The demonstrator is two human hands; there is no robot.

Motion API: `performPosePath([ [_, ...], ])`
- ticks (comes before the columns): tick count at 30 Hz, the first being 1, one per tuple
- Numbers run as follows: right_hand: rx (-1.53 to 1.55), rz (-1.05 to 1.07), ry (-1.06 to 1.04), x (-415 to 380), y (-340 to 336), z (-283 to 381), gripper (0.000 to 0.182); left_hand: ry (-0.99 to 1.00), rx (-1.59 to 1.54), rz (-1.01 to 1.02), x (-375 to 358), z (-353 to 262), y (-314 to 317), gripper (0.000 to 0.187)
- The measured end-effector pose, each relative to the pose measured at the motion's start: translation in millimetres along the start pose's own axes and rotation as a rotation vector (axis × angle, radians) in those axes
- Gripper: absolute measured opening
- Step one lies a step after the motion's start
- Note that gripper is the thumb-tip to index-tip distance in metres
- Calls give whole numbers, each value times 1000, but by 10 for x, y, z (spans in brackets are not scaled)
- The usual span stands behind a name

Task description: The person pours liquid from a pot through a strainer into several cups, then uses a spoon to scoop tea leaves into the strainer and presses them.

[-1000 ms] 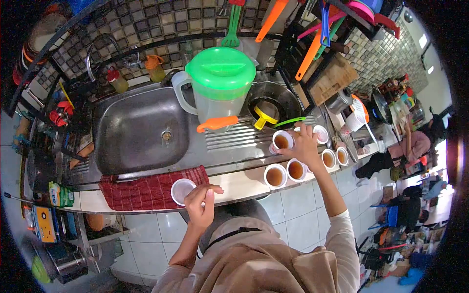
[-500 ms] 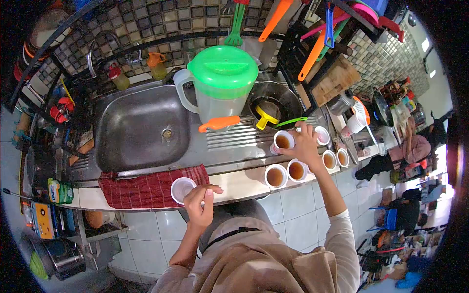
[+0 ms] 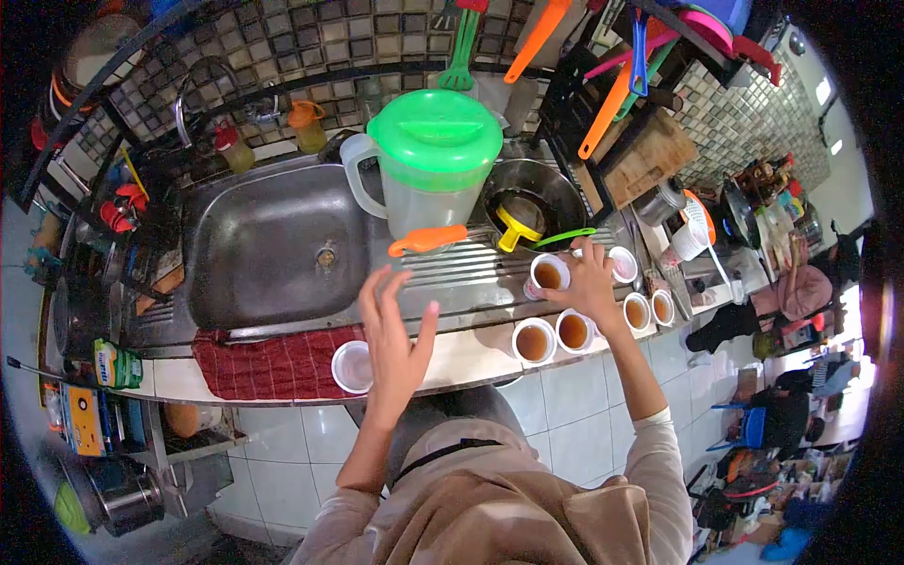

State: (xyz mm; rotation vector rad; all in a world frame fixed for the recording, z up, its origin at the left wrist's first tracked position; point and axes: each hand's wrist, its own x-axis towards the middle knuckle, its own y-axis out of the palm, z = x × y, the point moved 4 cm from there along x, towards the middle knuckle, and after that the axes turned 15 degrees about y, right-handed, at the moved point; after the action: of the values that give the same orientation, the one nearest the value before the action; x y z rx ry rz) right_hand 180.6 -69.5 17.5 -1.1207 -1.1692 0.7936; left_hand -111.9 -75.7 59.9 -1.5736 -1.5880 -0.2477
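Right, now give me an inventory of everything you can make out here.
Cups of brown drink: 5, white, around the right hand
Other cups: at least 2, white, one by each hand
Pitcher: 1, translucent, green lid, beside the sink
Sink: 1, grey, left
Cloth: 1, dark red, before the sink
Pan: 1, dark, right of pitcher
Orange handle: 1, orange, before the pitcher
Bottles: 2, red-topped and orange-topped, behind the sink
Hanging utensils: several, mixed colours, top
Board: 1, brown, upper right
People: at least 2, pink and dark clothes, far right
Smaller clutter: uncountable
Left hand: 1, beige sleeve, beside a pale cup
Right hand: 1, beige sleeve, among the cups
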Motion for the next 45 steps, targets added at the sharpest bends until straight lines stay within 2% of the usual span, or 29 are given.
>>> performPosePath([
  [1,-1,-2,-5,0,0,0,67,115,178,17,87,-8,28,39],
  [4,3,-3,-14,-7,4,3,67,192,346,95,279,51,196,43],
  [13,21,31,1,-11,-5,22,67,31,263,63,417,420,357,32],
  [16,-7,30,-3,-9,18,15,67,49,340,36,486,426,340,32],
  [29,-21,26,-11,2,22,1,63,21,282,-27,451,369,331,34],
  [37,-20,3,-23,3,1,20,62,96,233,-133,399,407,359,29],
  [45,-5,-3,-37,7,-16,15,62,37,203,-144,416,453,334,28],
])
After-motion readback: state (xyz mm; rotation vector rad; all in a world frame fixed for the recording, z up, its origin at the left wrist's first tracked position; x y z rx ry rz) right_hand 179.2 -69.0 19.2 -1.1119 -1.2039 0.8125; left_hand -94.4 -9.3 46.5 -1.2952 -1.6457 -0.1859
